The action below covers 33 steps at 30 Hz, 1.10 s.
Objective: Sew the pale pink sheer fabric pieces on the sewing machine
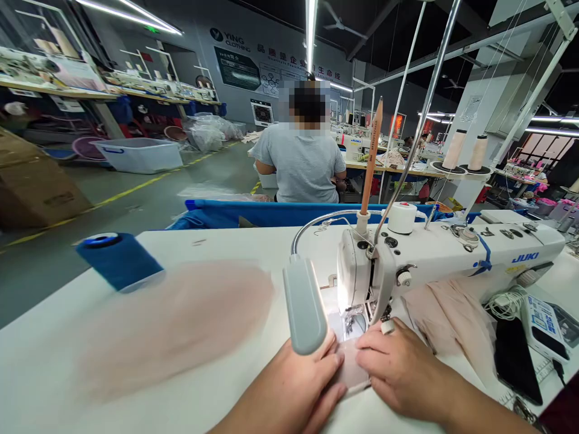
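A piece of sheer pale pink fabric [355, 367] lies in front of the needle area of a white sewing machine [456, 259]. My left hand [301, 377] holds the fabric's left side, its fingers bent onto the cloth, partly behind the grey lamp head [305, 307]. On the right side of the same cloth, my right hand [398, 364] grips with its fingers close together, just below the presser foot [355, 322]. The fingertips nearest the needle are partly hidden. More sheer pink fabric [185, 319] is spread, blurred, on the white table to the left.
A blue thread cone [120, 262] lies at the table's left edge. Right of the machine head are bunched pink fabric [452, 313], a black phone [515, 358] and a white box [545, 325]. A pencil [373, 157] stands on the machine. A person [301, 157] sits ahead.
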{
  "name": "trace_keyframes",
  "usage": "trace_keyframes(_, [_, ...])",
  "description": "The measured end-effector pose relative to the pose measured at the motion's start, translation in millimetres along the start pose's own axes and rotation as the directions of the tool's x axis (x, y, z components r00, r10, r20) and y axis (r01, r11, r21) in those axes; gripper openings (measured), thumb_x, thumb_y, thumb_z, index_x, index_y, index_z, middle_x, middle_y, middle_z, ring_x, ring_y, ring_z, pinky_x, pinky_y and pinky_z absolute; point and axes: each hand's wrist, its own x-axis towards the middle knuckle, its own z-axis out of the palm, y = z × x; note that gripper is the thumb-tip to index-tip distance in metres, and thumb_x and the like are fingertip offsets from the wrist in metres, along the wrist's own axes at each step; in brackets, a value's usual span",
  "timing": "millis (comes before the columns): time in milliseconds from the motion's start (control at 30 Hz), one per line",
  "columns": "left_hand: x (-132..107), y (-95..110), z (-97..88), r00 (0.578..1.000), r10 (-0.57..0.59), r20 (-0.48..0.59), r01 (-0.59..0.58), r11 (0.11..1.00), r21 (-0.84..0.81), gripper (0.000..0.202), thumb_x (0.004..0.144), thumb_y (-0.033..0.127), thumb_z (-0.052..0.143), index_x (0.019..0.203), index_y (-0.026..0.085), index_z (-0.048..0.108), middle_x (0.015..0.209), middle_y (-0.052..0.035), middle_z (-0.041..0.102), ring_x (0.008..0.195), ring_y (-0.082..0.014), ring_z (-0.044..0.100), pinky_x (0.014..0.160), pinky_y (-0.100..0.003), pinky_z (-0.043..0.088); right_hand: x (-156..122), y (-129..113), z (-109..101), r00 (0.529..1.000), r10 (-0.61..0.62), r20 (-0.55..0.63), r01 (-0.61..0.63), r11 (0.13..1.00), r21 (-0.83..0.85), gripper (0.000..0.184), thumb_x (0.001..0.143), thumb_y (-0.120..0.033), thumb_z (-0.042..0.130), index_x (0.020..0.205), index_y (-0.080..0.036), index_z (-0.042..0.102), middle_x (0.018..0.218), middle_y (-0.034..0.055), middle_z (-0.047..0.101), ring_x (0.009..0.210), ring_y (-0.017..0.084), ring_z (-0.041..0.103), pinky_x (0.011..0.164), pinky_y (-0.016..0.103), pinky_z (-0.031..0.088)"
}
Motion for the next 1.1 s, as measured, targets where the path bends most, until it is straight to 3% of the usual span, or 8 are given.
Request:
trace_keyframes(133, [-1.1,-2.4,4.9,1.0,-0.01,0.018,0.01,1.0,-0.03,0.012,0.094,0.017,0.061,0.093,0.026,0.069,0.104,-0.0065,0.074,0.088,-0.0256,0.069,0.079,-0.036,0.056,-2.0,-2.8,0.8,1.0,-0.007,-0.008,0.008,1.0,0.016,0.026,0.093,-0.006,0.061,0.111,-0.024,0.067,0.122,0.007,0.076,0.115,0.028,0.064,0.103,0.043,0.051])
trace_keyframes(233, [1.3,-0.6,-4.1,0.999,-0.022,0.04,0.024,0.998,-0.052,0.016,0.09,0.017,0.064,0.1,0.027,0.07,0.106,-0.0049,0.075,0.091,-0.0269,0.068,0.079,-0.037,0.054,-1.7,-6.0,2.0,1.0,0.002,0.001,-0.002,1.0,0.025,0.026,0.092,-0.007,0.06,0.112,-0.022,0.067,0.115,0.0071,0.076,0.108,0.028,0.064,0.096,0.041,0.052])
trace_keyframes(367, [3.7,4.6,-17.7,0.997,-0.052,0.06,0.055,0.997,-0.05,0.018,0.093,0.019,0.067,0.108,0.029,0.072,0.119,-0.0047,0.075,0.103,-0.0289,0.068,0.089,-0.041,0.055,-0.6,-8.3,4.4,1.0,0.005,-0.003,-0.005,1.0,0.006,0.021,0.09,-0.008,0.06,0.105,-0.02,0.067,0.108,0.0065,0.075,0.1,0.027,0.064,0.089,0.04,0.052])
trace_keyframes(533, [4.7,2.6,-23.1,0.996,-0.06,0.071,0.061,0.998,-0.011,0.023,0.094,0.023,0.072,0.115,0.03,0.073,0.13,-0.006,0.075,0.109,-0.031,0.069,0.095,-0.043,0.058,-1.6,-8.1,6.8,1.0,0.007,-0.019,-0.007,1.0,0.0,0.025,0.088,-0.008,0.06,0.109,-0.021,0.066,0.111,0.0067,0.075,0.099,0.027,0.065,0.084,0.04,0.05])
trace_keyframes(667, [1.8,-11.1,-17.9,0.997,-0.04,0.073,0.037,0.999,0.038,0.037,0.095,0.032,0.075,0.132,0.032,0.07,0.138,-0.0077,0.075,0.116,-0.0341,0.069,0.099,-0.046,0.057,-2.4,-8.2,9.0,0.999,0.0,-0.053,0.0,1.0,0.006,0.028,0.087,-0.007,0.061,0.11,-0.022,0.064,0.113,0.0069,0.075,0.1,0.027,0.067,0.083,0.039,0.049])
trace_keyframes(800, [-5.4,-24.5,-4.2,0.999,-0.007,0.033,0.004,0.998,0.069,0.04,0.097,0.037,0.071,0.137,0.035,0.069,0.143,-0.007,0.074,0.119,-0.0374,0.067,0.103,-0.051,0.053,-2.0,-8.6,10.6,0.997,-0.004,-0.079,0.005,1.0,0.011,0.027,0.087,-0.007,0.06,0.109,-0.022,0.064,0.109,0.0061,0.076,0.096,0.027,0.066,0.081,0.039,0.048])
trace_keyframes(967, [-10.9,-26.0,3.3,0.999,-0.048,0.006,0.047,0.994,0.096,0.04,0.098,0.036,0.072,0.137,0.038,0.07,0.15,-0.0039,0.071,0.128,-0.0381,0.065,0.116,-0.057,0.044,-0.3,-9.1,10.9,0.995,-0.01,-0.104,0.01,1.0,0.003,0.027,0.087,-0.006,0.059,0.108,-0.022,0.064,0.11,0.0068,0.077,0.094,0.027,0.066,0.08,0.038,0.048])
trace_keyframes(1100, [-11.3,-26.8,-0.1,0.998,-0.055,0.015,0.053,0.991,0.12,0.044,0.097,0.035,0.072,0.141,0.039,0.069,0.152,-0.0042,0.07,0.131,-0.0388,0.064,0.118,-0.058,0.042,1.1,-10.4,9.9,0.99,-0.017,-0.138,0.018,1.0,0.003,0.024,0.088,-0.006,0.058,0.106,-0.021,0.064,0.108,0.0069,0.077,0.092,0.026,0.066,0.08,0.038,0.048])
